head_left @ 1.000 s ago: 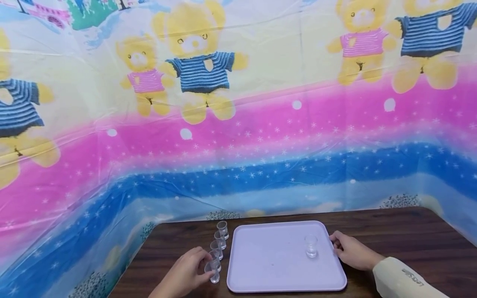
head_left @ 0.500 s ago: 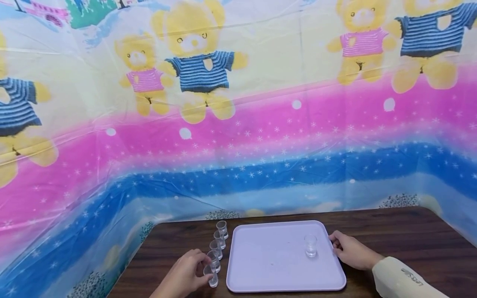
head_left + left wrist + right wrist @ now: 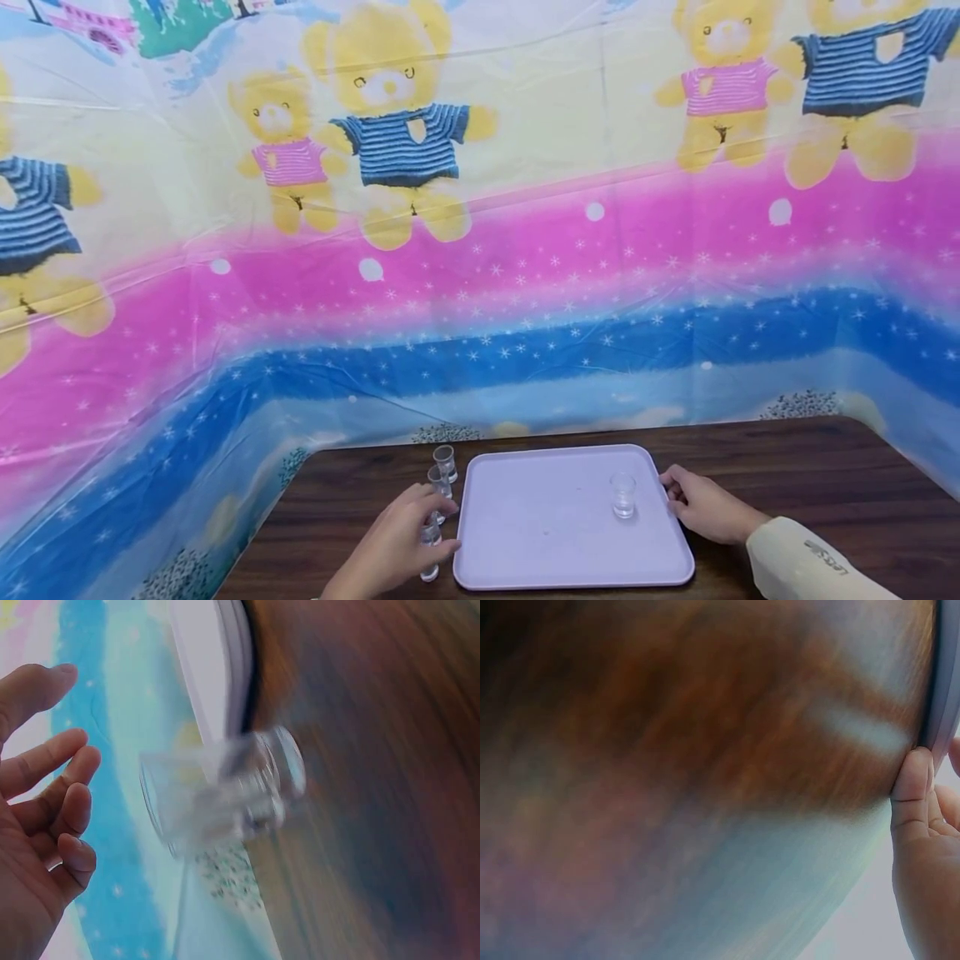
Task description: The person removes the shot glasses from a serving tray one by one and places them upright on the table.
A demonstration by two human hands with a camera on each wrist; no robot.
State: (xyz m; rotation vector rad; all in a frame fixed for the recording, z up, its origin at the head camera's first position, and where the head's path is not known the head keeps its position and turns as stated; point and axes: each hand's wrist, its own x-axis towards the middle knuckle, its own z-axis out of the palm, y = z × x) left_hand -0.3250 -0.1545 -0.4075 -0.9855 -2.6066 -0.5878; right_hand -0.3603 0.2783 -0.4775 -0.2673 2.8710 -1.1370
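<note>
A row of several small clear shot glasses [image 3: 444, 463] stands left of a pale lilac tray [image 3: 540, 517]. My left hand [image 3: 405, 533] hovers over the near part of that row, thumb and fingers spread apart, hiding some of the glasses. Below it the nearest shot glass [image 3: 429, 569] shows partly. The left wrist view has a shot glass [image 3: 217, 795] apart from the fingers of the left hand [image 3: 49, 802]. At the tray's right edge my right hand [image 3: 708, 504] pinches the rim. One more shot glass [image 3: 623, 496] stands on the tray's right side.
Everything sits on a dark wood-grain table [image 3: 825, 475]. Behind it hangs a sheet printed with teddy bears [image 3: 412, 142], with pink and blue bands. Table surface extends to the right of the tray.
My left hand has moved off the nearest shot glass, forward and right towards the tray, and its fingers have spread. The right hand stays on the rim.
</note>
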